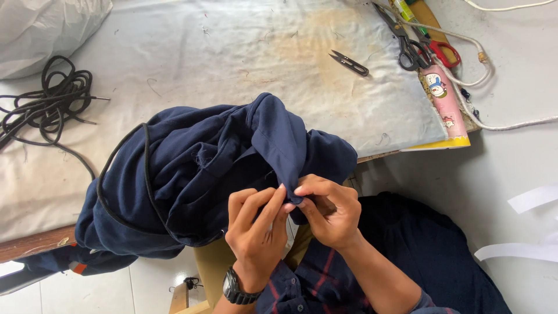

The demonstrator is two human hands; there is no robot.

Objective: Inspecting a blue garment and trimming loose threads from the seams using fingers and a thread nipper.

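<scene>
- Head view, and it's the only one: both your hands are pinched onto the same fold of the navy garment (192, 174), right at the near edge of the table (35, 192). Your left hand (256, 229) has thumb and fingers closed on the cloth, and your right hand (328, 212) pinches it from the other side, fingertips nearly touching.
- The garment is bunched in a heap, half on the table and half hanging off the near edge towards your lap. A thin black cord (125, 200) loops around its left side.
- My take for working a small spot like that: keep the fold taut between the two pinches and roll the cloth over a fingertip so the spot stays up. Can't tell from here what exactly sits under your fingers.
- Beyond the garment, on the stained white table cover, lies a small thread snipper (349, 63), well clear of your hands. Further right of it are the big scissors (407, 43) and a red-handled pair (443, 54), beside a pink tube (446, 102) with a white cable (485, 70) over it.
- Left of the garment there's a tangle of black cable (49, 102), and behind that a white bag (46, 29).
- Nothing really blocks you, though the garment's own bulk is crowding the fold and that cord could snag.
</scene>
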